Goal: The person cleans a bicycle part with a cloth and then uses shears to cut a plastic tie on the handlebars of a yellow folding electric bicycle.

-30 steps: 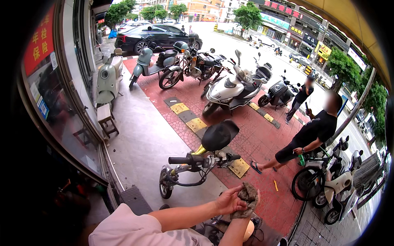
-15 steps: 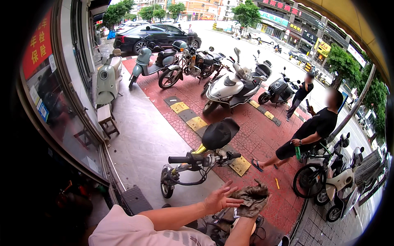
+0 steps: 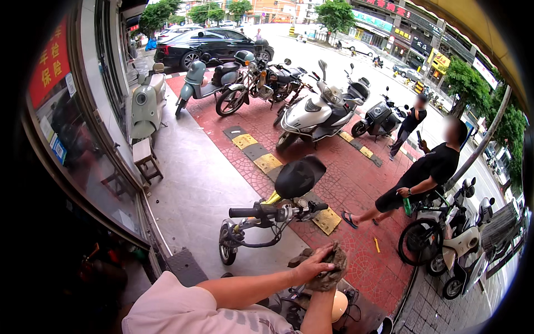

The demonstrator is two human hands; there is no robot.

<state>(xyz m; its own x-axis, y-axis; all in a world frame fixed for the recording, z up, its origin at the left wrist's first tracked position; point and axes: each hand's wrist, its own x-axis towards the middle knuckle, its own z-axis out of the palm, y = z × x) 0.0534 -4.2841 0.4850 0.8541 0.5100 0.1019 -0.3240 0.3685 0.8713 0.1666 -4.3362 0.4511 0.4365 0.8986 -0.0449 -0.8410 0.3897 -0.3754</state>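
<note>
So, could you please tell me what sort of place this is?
Apparently a street-side forecourt, perhaps of a scooter workshop: a glass shopfront lines the left, scooters stand parked on red paving, and the left hand holds a soiled rag.

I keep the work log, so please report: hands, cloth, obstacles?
Left hand on crumpled cloth. Right hand underneath, mostly covered. Cloth grey-brown, bunched between hands. Handlebar beyond, apart from both hands.

Yellow-lettered red sign (image 3: 51, 65) on glass (image 3: 92, 164)
</note>
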